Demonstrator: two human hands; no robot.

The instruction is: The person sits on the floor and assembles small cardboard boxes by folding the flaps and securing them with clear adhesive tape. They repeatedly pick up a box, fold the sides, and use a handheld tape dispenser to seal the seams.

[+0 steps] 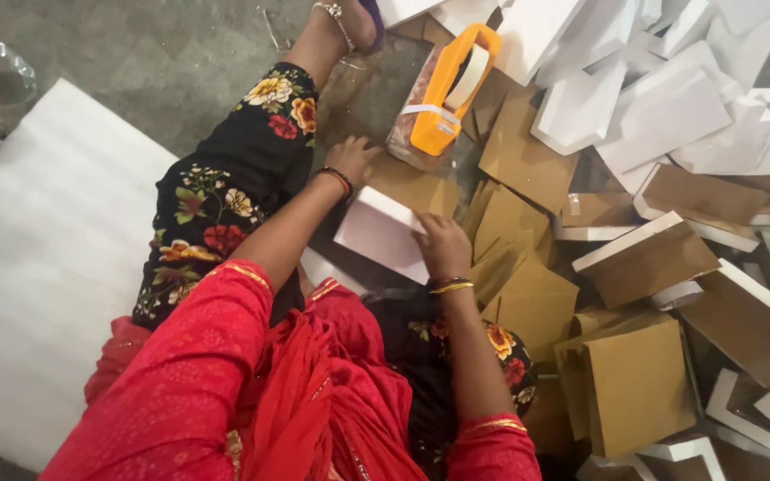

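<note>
Grip: right hand (443,245) closed over the near right edge of the white box piece (383,233), fingers curled on top; left hand (352,158) pressed down at its far left corner, fingers bent, whether pinching or only resting cannot be told.
Why held so: likely pinned from two sides to keep it from sliding on the lap and floor.
White box piece: flat, rectangular, plain white face, tilted, lying between the knees over the floral trousers (225,191).
Just beyond: orange tape dispenser (449,85), upright on a brown card.
Right side: heap of brown card sheets (528,294) and white box shells (670,107).
Left side: white foam sheet (37,267) on the floor.
</note>
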